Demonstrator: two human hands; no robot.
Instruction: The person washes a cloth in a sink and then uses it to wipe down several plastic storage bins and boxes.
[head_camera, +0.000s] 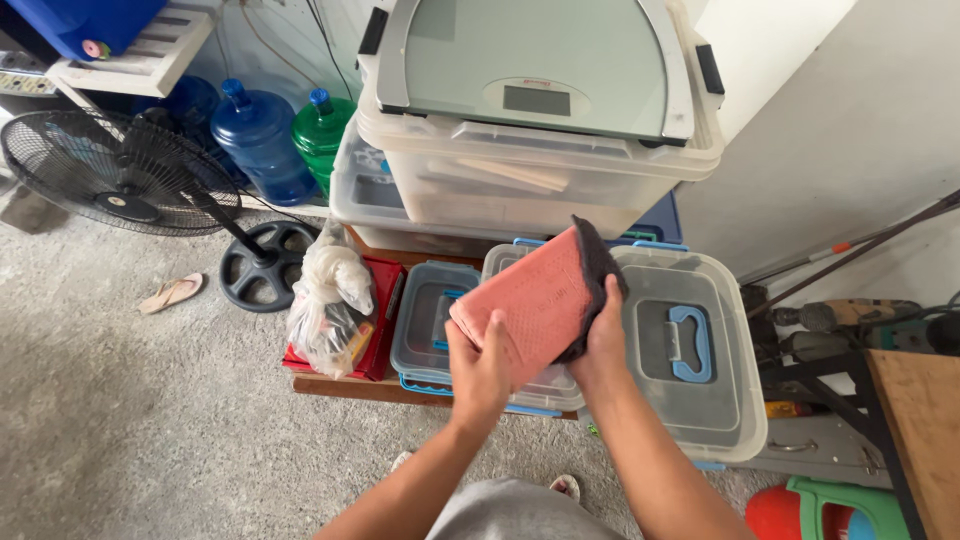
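A scale (535, 65) sits on stacked bins (520, 175) at twelve o'clock; a fan (120, 170) stands at ten, bottles (262, 145) behind it; a lidded box (690, 350) lies at three.

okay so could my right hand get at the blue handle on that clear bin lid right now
Probably yes, once freed. The right hand grips the pink pad together with the left hand; the blue handle lies just beside it on the clear bin lid, uncovered.
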